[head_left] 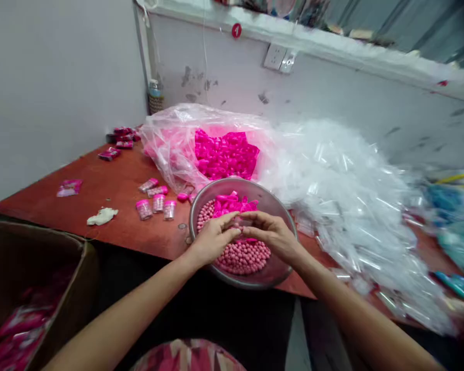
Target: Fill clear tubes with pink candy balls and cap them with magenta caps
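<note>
Over a metal bowl [284,216], my left hand [214,237] and my right hand [272,234] meet at the fingertips. Both are closed around a small clear jar [237,224], largely hidden by the fingers. Beneath them, round pink beads [243,258] cover the bottom of the bowl. Bright pink plastic pieces [232,202] lie on the beads behind my hands. Left of the bowl, several small clear jars with pink lids [158,203] stand or lie on the red-brown table [127,226], with pink contents showing.
Behind the bowl, a clear bag [170,139] holds many bright pink pieces [226,154]. A big heap of clear plastic [348,190] covers the right side. Pink packets [69,188] lie at left, near a crumpled white scrap [102,216]. An open box [73,288] with pink packets stands at lower left.
</note>
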The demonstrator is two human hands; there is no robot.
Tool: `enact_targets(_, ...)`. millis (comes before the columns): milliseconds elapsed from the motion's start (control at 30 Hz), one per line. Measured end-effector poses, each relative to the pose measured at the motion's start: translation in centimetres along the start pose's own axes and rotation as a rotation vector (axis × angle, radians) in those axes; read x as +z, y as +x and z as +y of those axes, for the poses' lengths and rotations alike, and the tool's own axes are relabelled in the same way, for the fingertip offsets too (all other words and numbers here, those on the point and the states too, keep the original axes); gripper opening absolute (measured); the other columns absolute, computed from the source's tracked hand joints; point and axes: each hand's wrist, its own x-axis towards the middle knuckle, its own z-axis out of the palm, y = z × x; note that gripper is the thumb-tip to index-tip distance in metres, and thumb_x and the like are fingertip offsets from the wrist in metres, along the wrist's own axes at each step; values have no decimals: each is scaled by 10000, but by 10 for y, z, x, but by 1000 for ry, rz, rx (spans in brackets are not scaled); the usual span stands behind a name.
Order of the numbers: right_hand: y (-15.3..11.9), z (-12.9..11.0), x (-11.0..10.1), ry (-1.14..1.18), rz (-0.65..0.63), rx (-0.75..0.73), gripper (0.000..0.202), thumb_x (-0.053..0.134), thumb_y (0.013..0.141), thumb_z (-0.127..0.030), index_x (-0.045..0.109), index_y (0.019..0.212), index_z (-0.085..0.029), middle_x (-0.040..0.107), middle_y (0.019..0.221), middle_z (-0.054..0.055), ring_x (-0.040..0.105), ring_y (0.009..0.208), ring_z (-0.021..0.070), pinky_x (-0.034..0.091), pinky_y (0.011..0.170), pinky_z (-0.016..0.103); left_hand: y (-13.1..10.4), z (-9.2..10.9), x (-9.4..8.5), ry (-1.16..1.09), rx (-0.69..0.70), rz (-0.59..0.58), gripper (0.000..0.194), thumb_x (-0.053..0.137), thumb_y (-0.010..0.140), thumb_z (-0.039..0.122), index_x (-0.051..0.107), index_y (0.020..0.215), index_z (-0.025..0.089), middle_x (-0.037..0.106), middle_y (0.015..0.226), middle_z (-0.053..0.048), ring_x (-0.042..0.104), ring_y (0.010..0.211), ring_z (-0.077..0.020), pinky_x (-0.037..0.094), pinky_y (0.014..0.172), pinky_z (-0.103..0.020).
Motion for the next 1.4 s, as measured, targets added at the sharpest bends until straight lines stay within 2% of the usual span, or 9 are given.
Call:
enact_targets(100, -2, -2, -2, -454, -359, 10, 223, 497, 759, -211, 642, 915, -146, 643, 727, 52, 591, 666, 173, 434, 634, 276, -6, 5, -20, 5, 55, 182, 460, 580, 776, 215, 513, 1228, 164, 546, 1261, -99, 529, 1136, -223, 417, 987, -375)
enact_targets(200, 9, 3, 14, -771, -568, 32, 185, 510, 670, -109, 646, 795, -118, 619, 635, 75, 563, 590, 187, 390, 554, 277, -9, 5, -31, -65, 50, 252, 407, 589, 777, 272, 564, 1160, 134, 601, 1181, -116, 582, 1054, -238, 486, 900, -383)
enact_targets(300, 31, 11, 41, -787, -500, 32, 302, 521, 624, -70, 596, 917, -77, 632, 727, 120, 573, 644, 220, 385, 543, 285, -11, 1, -33, -110, 53, 300, 376, 595, 775, 299, 596, 1111, 128, 627, 1134, -118, 610, 1000, -236, 494, 885, -388)
enact_targets(433, 48, 17, 57, -644, -398, 9, 418, 509, 716, -111, 451, 1130, -110, 634, 846, 82, 594, 726, 189, 434, 616, 280, -14, -3, -33, -107, 105, 352, 342, 563, 800, 279, 596, 1110, 139, 627, 1137, -100, 596, 1032, -220, 461, 935, -373)
enact_targets(600, 32, 18, 32, 173, -221, 45, 327, 583, 774, -224, 427, 1061, -211, 609, 816, 4, 617, 745, 143, 495, 671, 284, -18, 1, -36, 79, 136, 339, 419, 531, 812, 231, 517, 1228, 183, 534, 1275, -85, 492, 1176, -218, 394, 1005, -359)
enact_targets(733, 16, 8, 12, 391, -98, 31, 327, 652, 738, -233, 458, 1000, -216, 601, 798, -10, 614, 736, 123, 509, 692, 276, -14, 9, -29, 112, 37, 187, 457, 578, 768, 211, 532, 1222, 199, 556, 1249, -88, 526, 1130, -245, 412, 975, -385)
enact_targets(867, 8, -2, 1, 387, -61, -11, 338, 679, 720, -231, 489, 1000, -222, 619, 853, -1, 617, 790, 124, 514, 714, 259, -6, 16, -15, -202, -64, -30, 290, 570, 769, 223, 642, 1041, 149, 653, 1075, -88, 614, 966, -219, 496, 837, -327)
enact_targets(1000, 1, -2, -11, 276, -61, -38, 296, 657, 749, -247, 547, 1022, -213, 622, 868, 8, 613, 745, 113, 518, 684, 244, -2, 17, -7, -425, -196, -10, 303, 650, 697, 221, 640, 981, 115, 682, 944, -70, 639, 826, -169, 510, 761, -279)
enact_targets(1400, -5, 0, -16, -85, -58, -132, 174, 635, 765, -301, 623, 882, -173, 640, 773, 16, 591, 700, 129, 472, 641, 233, -4, 12, -4, -188, -99, -9, 342, 652, 702, 236, 651, 1022, 115, 677, 902, -65, 622, 831, -183, 501, 762, -295)
